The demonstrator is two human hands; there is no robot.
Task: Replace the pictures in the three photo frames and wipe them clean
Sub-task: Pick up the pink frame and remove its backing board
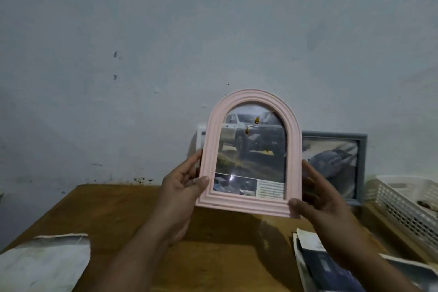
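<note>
The left hand (183, 179) and right hand (315, 193) each grip a lower side edge of the pink arched frame (251, 149), held upright above the wooden bench (113, 211). Behind the frame, a grey frame (336, 166) leans against the wall.

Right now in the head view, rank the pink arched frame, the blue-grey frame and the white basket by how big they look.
1. pink arched frame, though it is held nearest the camera
2. blue-grey frame and white basket: unsure, since both are partly hidden or cut off
</note>
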